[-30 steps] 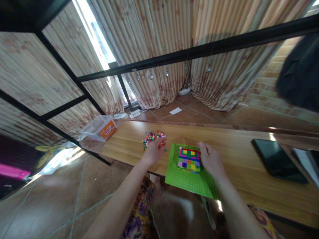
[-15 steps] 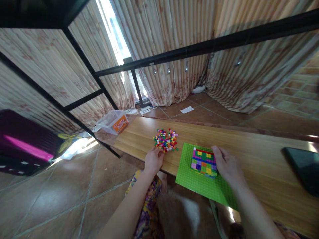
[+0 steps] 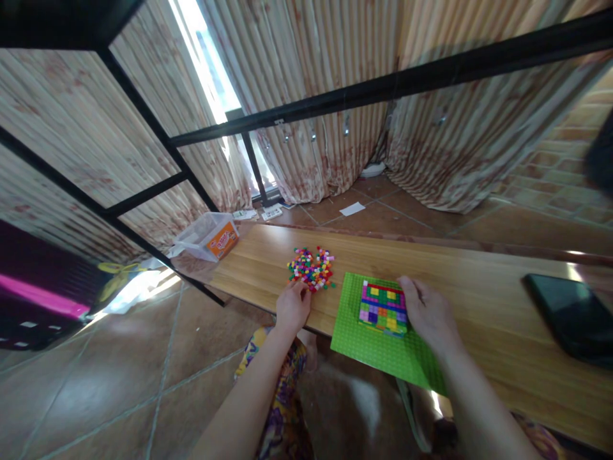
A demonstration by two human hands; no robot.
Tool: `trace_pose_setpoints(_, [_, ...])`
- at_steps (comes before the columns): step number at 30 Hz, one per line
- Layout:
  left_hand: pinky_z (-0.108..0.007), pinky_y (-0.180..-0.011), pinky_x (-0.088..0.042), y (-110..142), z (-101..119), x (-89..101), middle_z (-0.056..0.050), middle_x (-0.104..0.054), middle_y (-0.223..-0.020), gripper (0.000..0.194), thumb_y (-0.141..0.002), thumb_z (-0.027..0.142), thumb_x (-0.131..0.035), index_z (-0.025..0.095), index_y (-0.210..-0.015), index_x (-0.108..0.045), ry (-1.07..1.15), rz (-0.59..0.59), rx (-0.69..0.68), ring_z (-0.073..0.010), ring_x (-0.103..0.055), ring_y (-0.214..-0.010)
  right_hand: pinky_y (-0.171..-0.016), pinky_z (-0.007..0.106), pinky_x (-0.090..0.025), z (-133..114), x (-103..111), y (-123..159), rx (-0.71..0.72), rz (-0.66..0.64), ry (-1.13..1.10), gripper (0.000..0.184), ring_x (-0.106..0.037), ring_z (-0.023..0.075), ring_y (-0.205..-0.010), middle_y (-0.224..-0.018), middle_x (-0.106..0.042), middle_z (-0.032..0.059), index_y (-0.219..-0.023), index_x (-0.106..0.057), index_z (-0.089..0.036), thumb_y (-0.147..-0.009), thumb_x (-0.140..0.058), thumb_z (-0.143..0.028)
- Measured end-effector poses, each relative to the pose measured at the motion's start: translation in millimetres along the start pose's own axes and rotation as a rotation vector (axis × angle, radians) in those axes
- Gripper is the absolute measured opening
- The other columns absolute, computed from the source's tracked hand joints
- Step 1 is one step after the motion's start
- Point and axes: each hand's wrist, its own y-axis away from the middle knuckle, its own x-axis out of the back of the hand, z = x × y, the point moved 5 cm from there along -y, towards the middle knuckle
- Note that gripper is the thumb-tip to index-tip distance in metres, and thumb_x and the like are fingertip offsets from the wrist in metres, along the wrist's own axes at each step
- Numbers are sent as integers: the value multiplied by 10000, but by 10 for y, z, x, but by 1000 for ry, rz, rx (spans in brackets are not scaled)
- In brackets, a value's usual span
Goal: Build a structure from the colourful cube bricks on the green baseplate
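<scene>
On a lime-green studded baseplate (image 3: 349, 332) sits a low rectangular build of small bricks (image 3: 383, 310) in purple, yellow, green, red and orange. My right hand (image 3: 428, 313) is curled against the build's right side, thumb and forefinger at its far right corner; its other fingertips are hidden. Left of the baseplate lies a loose pile of tiny multicoloured bricks (image 3: 311, 268). At the pile's near edge is my left hand (image 3: 293, 306), fingertips pinched together. Whatever is between them is too small to make out.
The narrow wooden bench (image 3: 479, 287) carries everything. A clear plastic box (image 3: 198, 236) with an orange label stands at its left end, and a dark phone-like device (image 3: 569, 313) lies on the right. A black metal frame bar (image 3: 335, 99) crosses beyond, before pleated curtains (image 3: 311, 57).
The camera view has turned slightly right, so everything sits further left. Both hands keep nearly the same places, left at the pile and right against the build.
</scene>
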Motion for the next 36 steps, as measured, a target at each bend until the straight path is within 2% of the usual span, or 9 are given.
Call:
trace_pose_setpoints(5, [-271, -757, -500, 41, 60, 55, -40, -709, -861, 156, -838, 116, -539, 171, -874, -680, 261, 34, 7, -161, -646, -796, -741, 352, -429, 17, 11, 1, 7, 24, 12, 586, -628, 265, -821, -863, -711, 129, -901, -709, -179, -916, -297, -595])
trace_pose_setpoints(8, [-264, -757, -516, 43, 251, 55, -43, -723, -894, 193, -842, 112, -535, 172, -935, -693, 451, 34, -49, -154, -662, -812, -777, 358, -428, 4, 6, -4, 13, 12, 7, 582, -630, 274, -869, -904, -713, 143, -906, -704, -163, -921, -293, -575])
trace_pose_setpoints(11, [-270, -812, -522, 26, 532, 37, -50, -723, -964, 226, -857, 111, -522, 186, -968, -704, 536, 23, -178, -155, -668, -893, -782, 359, -421, -21, 16, -2, 13, 3, -10, 570, -626, 273, -872, -918, -711, 145, -890, -695, -162, -921, -299, -570])
trace_pose_setpoints(13, [-275, -821, -521, 10, 706, 11, -41, -721, -919, 211, -864, 120, -521, 190, -927, -710, 537, 10, -244, -152, -668, -872, -766, 356, -415, -32, 30, 3, 5, 6, -15, 562, -622, 267, -847, -893, -705, 141, -849, -682, -169, -920, -297, -572])
trace_pose_setpoints(17, [-284, -826, -515, -34, 952, -58, -25, -727, -888, 180, -879, 147, -525, 192, -896, -698, 515, -25, -288, -154, -668, -854, -749, 350, -406, -41, 48, 4, 10, 1, -29, 547, -618, 262, -832, -871, -696, 138, -823, -661, -175, -920, -292, -568])
trace_pose_setpoints(22, [-366, -962, -448, -99, 1148, -144, -8, -749, -902, 156, -899, 188, -541, 212, -887, -695, 382, -59, -370, -174, -667, -885, -739, 344, -401, -44, 56, -7, 22, 4, -27, 544, -617, 255, -817, -850, -690, 132, -817, -651, -173, -923, -282, -558])
trace_pose_setpoints(29, [-451, -1099, -313, -179, 1208, -277, 7, -760, -981, 142, -896, 199, -571, 240, -906, -706, 318, -130, -404, -183, -671, -952, -729, 341, -403, -48, 58, -11, 21, 20, -19, 558, -611, 249, -788, -837, -685, 132, -813, -648, -170, -932, -269, -562])
trace_pose_setpoints(33, [-441, -1065, -353, -186, 1217, -275, -2, -757, -967, 141, -893, 196, -570, 224, -888, -708, 293, -142, -442, -193, -665, -951, -741, 342, -400, -46, 60, -12, 23, 20, -16, 545, -610, 251, -805, -852, -684, 133, -828, -651, -171, -931, -273, -551])
trace_pose_setpoints(36, [-383, -978, -433, -189, 1239, -276, -22, -750, -952, 156, -894, 178, -552, 202, -891, -706, 285, -161, -485, -190, -662, -926, -734, 338, -397, -49, 53, -10, 31, 9, -18, 543, -606, 245, -788, -849, -683, 132, -824, -648, -170, -930, -274, -549])
